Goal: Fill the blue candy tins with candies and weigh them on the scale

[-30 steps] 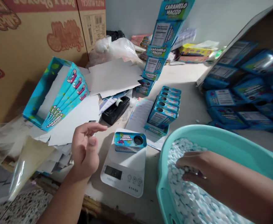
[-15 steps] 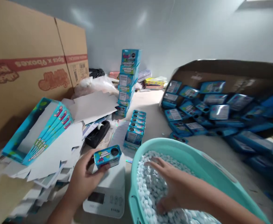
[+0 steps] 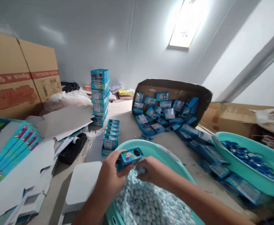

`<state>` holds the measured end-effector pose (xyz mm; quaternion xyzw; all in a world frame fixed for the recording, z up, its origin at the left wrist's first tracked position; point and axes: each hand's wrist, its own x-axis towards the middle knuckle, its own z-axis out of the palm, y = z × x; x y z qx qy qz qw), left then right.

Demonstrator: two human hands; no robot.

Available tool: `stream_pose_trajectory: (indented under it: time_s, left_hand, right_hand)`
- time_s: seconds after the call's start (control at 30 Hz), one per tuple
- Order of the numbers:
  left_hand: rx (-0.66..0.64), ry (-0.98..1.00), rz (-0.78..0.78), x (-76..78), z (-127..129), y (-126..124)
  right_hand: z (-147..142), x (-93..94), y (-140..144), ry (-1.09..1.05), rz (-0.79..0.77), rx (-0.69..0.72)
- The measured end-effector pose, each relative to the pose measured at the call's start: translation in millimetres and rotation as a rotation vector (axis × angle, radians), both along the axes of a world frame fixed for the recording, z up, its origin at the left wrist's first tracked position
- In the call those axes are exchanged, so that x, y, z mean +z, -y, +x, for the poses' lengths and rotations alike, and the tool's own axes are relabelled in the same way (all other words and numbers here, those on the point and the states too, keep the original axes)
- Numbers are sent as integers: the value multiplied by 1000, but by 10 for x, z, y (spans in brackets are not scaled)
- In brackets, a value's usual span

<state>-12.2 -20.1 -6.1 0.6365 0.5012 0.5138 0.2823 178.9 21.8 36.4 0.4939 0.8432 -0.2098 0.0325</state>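
A small blue candy box [image 3: 130, 155] with a round dark window is gripped by my left hand [image 3: 110, 172], tilted over the mint-green tub [image 3: 181, 168]. Right beside the box's end is my right hand [image 3: 153, 170], its fingers curled around some pale candies. The box's open end is partly hidden by those fingers. Below both hands, the tub holds a heap of small pale blue-white candies [image 3: 143, 203]. To the left of the tub sits a white kitchen scale [image 3: 83, 181], its front partly covered by my left forearm.
A row of filled boxes [image 3: 110, 140] stands behind the tub, near a tall stack of display boxes [image 3: 99, 93]. Many blue boxes spill from a tipped carton [image 3: 204, 93]. At right is another green tub [image 3: 256, 184] of blue lids. White card sheets [image 3: 64, 122] and a black tape dispenser [image 3: 72, 149] lie left.
The view has turned right. My left hand has carried the candy box from above the scale to over the tub. My right hand has risen from the heap with candies, up to the box.
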Motion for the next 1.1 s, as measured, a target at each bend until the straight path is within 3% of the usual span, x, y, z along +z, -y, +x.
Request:
stream_pose_trajectory:
  time_s: [0.1,0.2,0.33,0.8,1.1]
  left_hand:
    - [-16,-55,-49,21,-30,35]
    - [-36,-83,-68,59,-32,52]
    - [-44,-52,-64,67,-45,48]
    - [-110,-97,18,67,-89,51]
    - [-114,-61,13,77,-103,56]
  right_hand:
    - [54,361,-113,89,40,-93]
    - [48,701,-198,81,65,-63]
    - [-65,939,-243,174,45,13]
    - [-376,1086,-334,430,27,62]
    - [-488,1092,-261,404,81,56]
